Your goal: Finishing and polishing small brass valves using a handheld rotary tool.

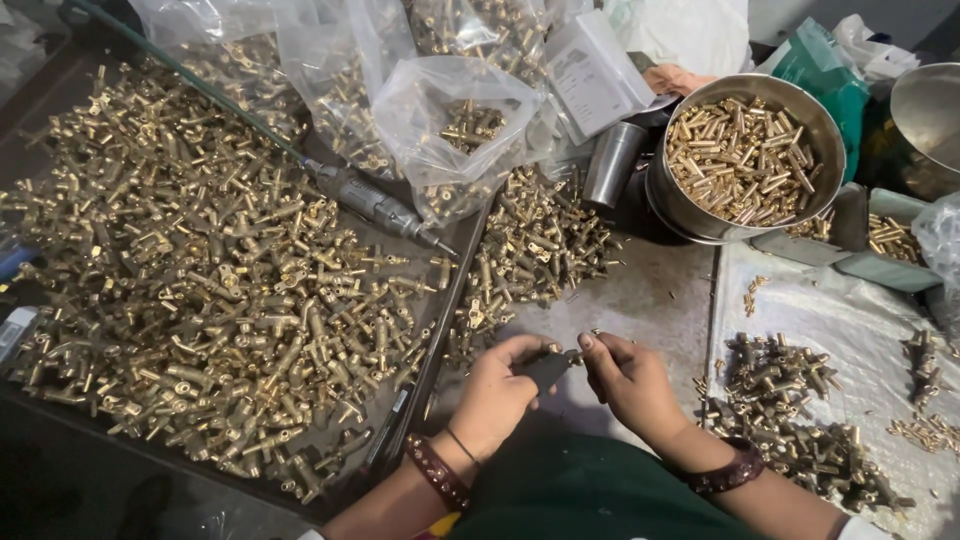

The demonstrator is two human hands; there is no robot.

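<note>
Both hands meet low at the centre of the worktop (650,300). The left hand (497,392) has its grip wrapped around a dark-handled tool (545,370), and the right hand (632,385) pinches a small brass fitting (575,354) against the tool's tip. To the left, a huge heap of brass fittings (210,270) fills a dark tray (432,345), with a pneumatic driver (375,205) lying on top. A smaller heap of fittings (525,250) sits just above the hands. On the right, a darker pile (790,420) rests on plastic sheet, and a steel bowl of brass pins (745,160) stands behind. Judging by those heaps, plenty appears left to handle; which pile is finished I cannot tell.
</note>
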